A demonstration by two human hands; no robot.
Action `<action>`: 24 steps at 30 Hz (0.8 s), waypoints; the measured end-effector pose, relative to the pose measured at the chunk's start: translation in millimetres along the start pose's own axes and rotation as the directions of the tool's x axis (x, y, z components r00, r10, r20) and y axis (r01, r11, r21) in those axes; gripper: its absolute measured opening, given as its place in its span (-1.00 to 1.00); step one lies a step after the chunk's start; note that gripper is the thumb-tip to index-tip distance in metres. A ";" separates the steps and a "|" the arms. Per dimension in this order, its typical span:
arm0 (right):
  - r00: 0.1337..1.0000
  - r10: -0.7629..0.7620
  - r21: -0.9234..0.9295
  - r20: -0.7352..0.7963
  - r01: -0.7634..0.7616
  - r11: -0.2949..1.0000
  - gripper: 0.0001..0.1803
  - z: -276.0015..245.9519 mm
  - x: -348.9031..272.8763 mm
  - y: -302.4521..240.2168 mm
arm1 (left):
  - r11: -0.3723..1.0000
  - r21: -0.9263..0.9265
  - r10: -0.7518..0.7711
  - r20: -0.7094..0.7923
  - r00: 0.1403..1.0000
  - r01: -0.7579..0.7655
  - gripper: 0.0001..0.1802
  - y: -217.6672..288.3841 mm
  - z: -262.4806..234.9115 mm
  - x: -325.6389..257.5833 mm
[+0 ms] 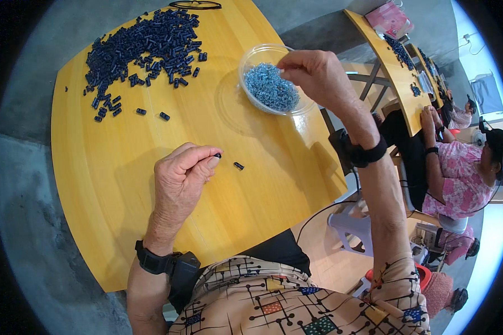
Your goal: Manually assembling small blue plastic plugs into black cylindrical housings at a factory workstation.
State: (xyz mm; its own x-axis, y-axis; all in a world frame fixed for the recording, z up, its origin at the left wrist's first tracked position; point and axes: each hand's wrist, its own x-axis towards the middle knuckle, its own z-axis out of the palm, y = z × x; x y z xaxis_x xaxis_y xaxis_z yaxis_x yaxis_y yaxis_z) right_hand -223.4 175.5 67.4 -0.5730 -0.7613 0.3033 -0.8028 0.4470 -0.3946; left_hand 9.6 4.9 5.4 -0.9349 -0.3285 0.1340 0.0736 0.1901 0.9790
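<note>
My left hand (180, 178) is held over the middle of the yellow table (251, 206). Its thumb and forefinger pinch a small black plastic piece (218, 156), mostly hidden by the fingertips. A similar short black piece (238, 166) lies on the tabletop just right of that hand. My right hand (321, 75) hovers at the right side of a clear round plastic bowl (242, 78), fingertips pinched together above it. Whatever those fingers hold, if anything, is too small to make out. Many tiny bluish, shiny metallic pieces (272, 88) fill the bowl.
A large heap of dark cylindrical pieces (145, 44) covers the table's far left, with a few strays (165, 116) nearer me. Eyeglasses (195, 5) lie at the far edge. To the right, a person in a pink patterned top (458, 173) sits at another table (383, 50). A pale stool (349, 226) stands below.
</note>
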 end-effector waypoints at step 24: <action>0.972 0.068 0.066 0.227 -0.085 0.994 -0.90 -8.3 0.4 -10.8 | 1.000 0.019 0.019 -0.009 1.000 -0.019 -0.91 0.0 -2.9 -1.4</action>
State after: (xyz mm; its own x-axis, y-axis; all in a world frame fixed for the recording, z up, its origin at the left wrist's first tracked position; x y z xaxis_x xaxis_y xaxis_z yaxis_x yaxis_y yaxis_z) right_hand -216.3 174.3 79.0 -0.5742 -0.8156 0.0709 -0.7382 0.4783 -0.4758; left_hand 11.9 2.6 5.7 -0.9300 -0.3334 0.1545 0.0850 0.2141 0.9731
